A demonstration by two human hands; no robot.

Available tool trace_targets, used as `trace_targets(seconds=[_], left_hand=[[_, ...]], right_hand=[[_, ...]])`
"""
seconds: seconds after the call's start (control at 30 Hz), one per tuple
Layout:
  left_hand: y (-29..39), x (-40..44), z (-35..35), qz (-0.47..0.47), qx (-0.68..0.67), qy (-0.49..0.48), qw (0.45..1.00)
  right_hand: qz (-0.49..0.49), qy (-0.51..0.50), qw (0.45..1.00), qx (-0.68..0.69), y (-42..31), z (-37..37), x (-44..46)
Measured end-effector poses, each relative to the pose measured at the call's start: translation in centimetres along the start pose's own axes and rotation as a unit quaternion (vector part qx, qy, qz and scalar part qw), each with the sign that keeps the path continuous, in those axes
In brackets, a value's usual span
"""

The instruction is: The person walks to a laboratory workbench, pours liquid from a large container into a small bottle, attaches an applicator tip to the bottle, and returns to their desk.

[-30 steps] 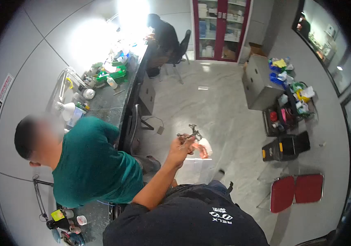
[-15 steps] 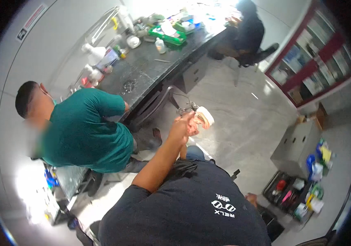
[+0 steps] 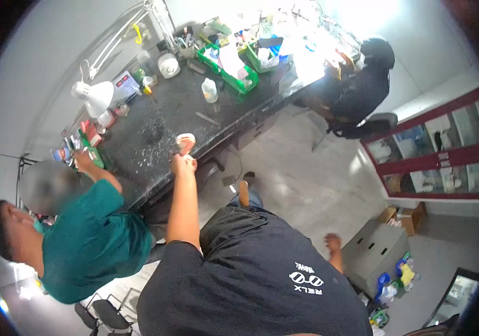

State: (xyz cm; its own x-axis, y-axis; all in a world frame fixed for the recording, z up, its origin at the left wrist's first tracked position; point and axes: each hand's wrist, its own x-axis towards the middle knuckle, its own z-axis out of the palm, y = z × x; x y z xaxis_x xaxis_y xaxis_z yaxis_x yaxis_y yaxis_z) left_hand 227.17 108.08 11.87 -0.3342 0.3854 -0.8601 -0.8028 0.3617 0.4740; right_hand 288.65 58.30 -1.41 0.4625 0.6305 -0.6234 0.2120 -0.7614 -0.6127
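My left hand (image 3: 183, 164) is stretched forward at the near edge of the black workbench (image 3: 186, 115). Its fingers are closed on a dental model (image 3: 185, 142), pink at the gums with a pale base. The model is over the bench edge; whether it touches the top I cannot tell. Part of it is hidden by my fingers. My right hand (image 3: 333, 242) hangs low at my side, beside a grey cabinet (image 3: 374, 246), with its fingers loosely apart and nothing visible in them.
A co-worker in a green shirt (image 3: 83, 246) reaches over the bench at left. Along it stand a desk lamp (image 3: 95, 96), a white bottle (image 3: 209, 90) and green trays (image 3: 242, 83). Another person (image 3: 362, 89) sits at the far end. A glass-fronted cupboard (image 3: 435, 157) stands at right.
My view has turned toward the bench. The dental model in my left hand has gone from above the floor to the bench edge. The green-shirted co-worker now has an arm extended over the bench.
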Motion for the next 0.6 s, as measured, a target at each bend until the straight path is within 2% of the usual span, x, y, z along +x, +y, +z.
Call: trace_targets(seconds=[0.03, 0.07, 0.1, 0.13, 0.17, 0.27, 0.37, 0.47, 0.5, 0.6], left_hand=[[1.1, 2.7, 0.9, 0.007, -0.026, 0.034, 0.999], [2.0, 3.2, 1.6, 0.020, -0.028, 0.057, 0.998], [3.5, 3.4, 2.6, 0.037, -0.029, 0.074, 0.996], [4.3, 5.8, 2.7, 0.063, -0.015, 0.054, 0.996], [5.1, 4.6, 4.0, 0.085, -0.017, 0.114, 0.990], [7.3, 7.1, 4.9, 0.028, 0.004, 0.142, 0.989], [7.6, 8.5, 5.6, 0.007, -0.001, 0.155, 0.988], [6.0, 10.7, 5.3, 0.056, -0.040, 0.119, 0.991], [5.7, 9.3, 6.4, 0.078, -0.042, 0.156, 0.984], [5.8, 5.9, 9.3, 0.086, -0.040, 0.203, 0.974]], right_hand=[[0.116, -0.087, 0.987, 0.069, -0.4, 2.4, 1.7], [0.014, -0.120, 0.976, -0.184, -4.7, 4.2, -0.1], [-0.260, -0.218, 0.848, -0.408, -5.9, 3.8, -0.9], [-0.301, -0.232, 0.825, -0.419, -6.0, 4.5, -0.4], [-0.240, -0.234, 0.858, -0.389, -5.6, 4.6, 0.2], [-0.133, -0.208, 0.907, -0.342, -6.0, 2.9, 3.0], [-0.111, -0.202, 0.908, -0.349, -6.8, 0.9, 6.7], [-0.140, -0.211, 0.891, -0.376, -7.0, -0.5, 10.9], [-0.159, -0.212, 0.884, -0.385, -6.4, -0.8, 13.2], [-0.101, -0.215, 0.893, -0.382, -11.3, -1.1, 19.0]])
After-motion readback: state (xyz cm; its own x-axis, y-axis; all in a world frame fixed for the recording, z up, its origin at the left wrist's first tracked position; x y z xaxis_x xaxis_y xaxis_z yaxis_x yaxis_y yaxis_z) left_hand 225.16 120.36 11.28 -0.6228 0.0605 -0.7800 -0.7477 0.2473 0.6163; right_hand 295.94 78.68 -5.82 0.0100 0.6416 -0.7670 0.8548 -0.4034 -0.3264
